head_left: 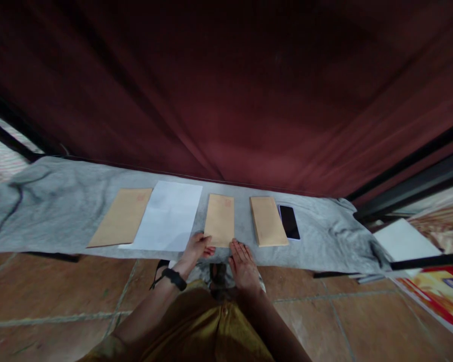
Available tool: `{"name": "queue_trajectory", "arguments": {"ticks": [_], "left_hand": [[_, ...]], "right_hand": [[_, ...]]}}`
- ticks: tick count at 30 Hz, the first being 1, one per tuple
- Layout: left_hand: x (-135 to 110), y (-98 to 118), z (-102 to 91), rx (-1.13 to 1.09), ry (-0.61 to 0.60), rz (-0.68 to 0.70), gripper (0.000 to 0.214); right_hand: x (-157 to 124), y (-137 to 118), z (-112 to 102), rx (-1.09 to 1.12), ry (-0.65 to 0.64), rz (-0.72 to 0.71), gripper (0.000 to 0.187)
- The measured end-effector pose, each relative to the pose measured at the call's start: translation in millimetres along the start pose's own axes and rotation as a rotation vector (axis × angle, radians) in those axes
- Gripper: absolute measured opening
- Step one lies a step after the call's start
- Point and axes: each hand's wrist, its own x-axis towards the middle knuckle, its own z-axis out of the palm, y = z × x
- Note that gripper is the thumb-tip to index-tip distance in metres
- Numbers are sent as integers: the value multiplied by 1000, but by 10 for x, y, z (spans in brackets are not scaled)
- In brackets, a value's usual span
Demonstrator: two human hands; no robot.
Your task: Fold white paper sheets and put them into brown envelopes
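A brown paper envelope [219,218] with a small reddish mark at its upper right lies flat in front of me. At its lower left corner, my left hand [201,246] pinches the edge between thumb and curled fingers. My right hand [243,259] rests flat at the lower right corner, fingers stretched out and touching the edge. To the left are white sheets of paper [168,216], and beyond them more brown envelopes [123,216]. On the right sits a thicker stack of brown envelopes [270,221].
A phone [289,222] with a dark screen lies beside the right stack. Everything rests on a narrow surface under a grey cloth [324,231]. A dark red curtain [226,100] hangs behind it. Dark metal bars [419,181] stand at the right, above a tiled floor [79,296].
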Motion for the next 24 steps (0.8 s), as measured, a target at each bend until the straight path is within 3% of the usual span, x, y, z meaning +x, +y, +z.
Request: {"name": "queue_trajectory", "arguments": {"ticks": [10,16,20,24], "left_hand": [[-315,-13,133,-189,-64,148,54],[-455,92,263,-264,-116,163,61],[-546,176,237,-350,-140,201,60],[-538,159,174,-361,0,195,62]], "right_hand": [[206,-288,-169,37,83,-47,63],[393,-274,-290,138,124,-36,62],[483,-231,-519,451,241,48,60],[588,-262,-706,963,437,403,33]]}}
